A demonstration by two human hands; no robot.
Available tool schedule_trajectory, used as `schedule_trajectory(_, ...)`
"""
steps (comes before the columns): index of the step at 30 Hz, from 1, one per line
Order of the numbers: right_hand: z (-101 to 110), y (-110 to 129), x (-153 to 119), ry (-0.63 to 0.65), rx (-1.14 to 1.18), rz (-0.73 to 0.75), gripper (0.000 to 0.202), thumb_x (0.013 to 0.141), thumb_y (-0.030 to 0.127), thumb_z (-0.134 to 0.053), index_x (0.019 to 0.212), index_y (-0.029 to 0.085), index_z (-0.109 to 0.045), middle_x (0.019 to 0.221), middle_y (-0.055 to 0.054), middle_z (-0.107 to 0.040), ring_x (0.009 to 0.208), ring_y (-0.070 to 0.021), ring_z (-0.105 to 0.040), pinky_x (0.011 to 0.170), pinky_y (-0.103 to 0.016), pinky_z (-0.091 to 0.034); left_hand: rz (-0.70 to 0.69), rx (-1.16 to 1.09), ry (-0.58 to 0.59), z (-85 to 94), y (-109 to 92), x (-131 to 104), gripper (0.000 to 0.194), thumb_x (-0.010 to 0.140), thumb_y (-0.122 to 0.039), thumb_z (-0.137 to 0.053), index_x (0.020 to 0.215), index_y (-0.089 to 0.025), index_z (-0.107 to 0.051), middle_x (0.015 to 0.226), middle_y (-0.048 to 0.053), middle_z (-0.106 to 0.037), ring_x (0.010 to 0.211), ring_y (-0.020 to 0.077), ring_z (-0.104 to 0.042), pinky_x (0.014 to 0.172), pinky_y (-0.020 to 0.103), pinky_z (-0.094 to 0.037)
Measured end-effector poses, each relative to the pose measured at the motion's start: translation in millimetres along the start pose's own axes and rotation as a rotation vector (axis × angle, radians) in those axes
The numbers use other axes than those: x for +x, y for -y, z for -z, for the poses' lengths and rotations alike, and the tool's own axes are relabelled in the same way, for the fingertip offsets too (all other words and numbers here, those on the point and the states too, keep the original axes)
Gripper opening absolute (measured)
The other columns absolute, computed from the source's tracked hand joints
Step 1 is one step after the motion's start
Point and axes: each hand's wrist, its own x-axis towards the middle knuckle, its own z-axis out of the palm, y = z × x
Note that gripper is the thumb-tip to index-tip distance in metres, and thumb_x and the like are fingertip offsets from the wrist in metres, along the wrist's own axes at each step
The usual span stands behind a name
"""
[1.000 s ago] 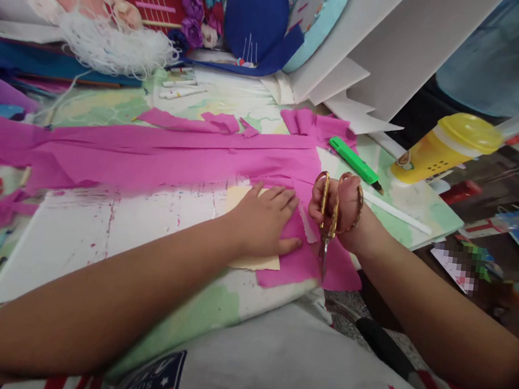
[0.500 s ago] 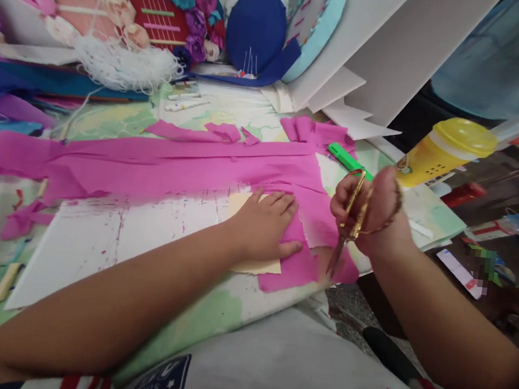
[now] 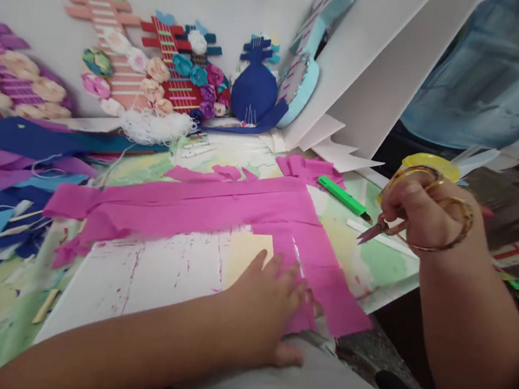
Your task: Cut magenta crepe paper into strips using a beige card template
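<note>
My left fingers (image 3: 254, 270) spread loosely over pink paper (image 3: 193, 199) — soft, tearable, best held flat; right fingers (image 3: 412, 196) curl round scissors (image 3: 371, 233), one o'clock.

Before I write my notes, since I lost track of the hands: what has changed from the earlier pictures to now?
The right hand, holding the scissors, has moved rightward off the pink paper, up to the yellow cup. The left hand has slid toward the person, baring more cream paper. The green tool and white board look unmoved.
</note>
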Motion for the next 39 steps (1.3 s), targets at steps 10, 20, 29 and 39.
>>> schedule_trajectory(10,-85,-2,47,0.653,-0.892,0.062,0.043,0.072,0.058,-0.038,0.081,0.020,-0.058,0.068,-0.006,-0.061,0.064,-0.0205,-0.055,0.051,-0.027,-0.033,0.162,0.015,0.015,-14.6,14,-30,0.068,0.077,-0.059,-0.036,0.127,-0.012,-0.037,0.132,0.017,-0.035,0.117,0.0350,-0.031,0.092,0.049,-0.025)
schedule_trajectory(20,-147,-23,64,0.879,-0.879,0.113,0.054,0.066,0.061,-0.043,0.092,0.017,-0.060,0.088,-0.012,-0.064,0.082,-0.0295,-0.057,0.061,-0.036,-0.043,0.235,0.158,-0.264,-33.9,9,-89,0.028,0.083,-0.015,-0.035,0.093,-0.017,-0.061,0.103,0.006,-0.061,0.089,0.0198,-0.055,0.083,0.037,-0.039)
schedule_trajectory(29,-139,-18,68,0.852,-0.843,0.107,0.051,0.072,0.059,-0.035,0.098,0.020,-0.056,0.090,-0.009,-0.064,0.078,-0.0248,-0.058,0.056,-0.029,-0.040,0.677,0.208,-0.042,-16.0,17,-138,0.024,0.078,-0.017,-0.036,0.070,-0.018,-0.059,0.079,0.010,-0.059,0.066,0.0235,-0.054,0.059,0.039,-0.043)
schedule_trajectory(39,-175,-5,60,0.579,-0.801,0.312,0.069,0.065,0.066,-0.042,0.110,0.014,-0.046,0.098,-0.014,-0.059,0.090,-0.0289,-0.051,0.073,-0.036,-0.039,0.290,0.028,-0.206,-0.9,4,23,0.068,0.078,-0.062,-0.030,0.117,-0.009,-0.048,0.116,0.017,-0.048,0.103,0.0309,-0.041,0.084,0.044,-0.035)
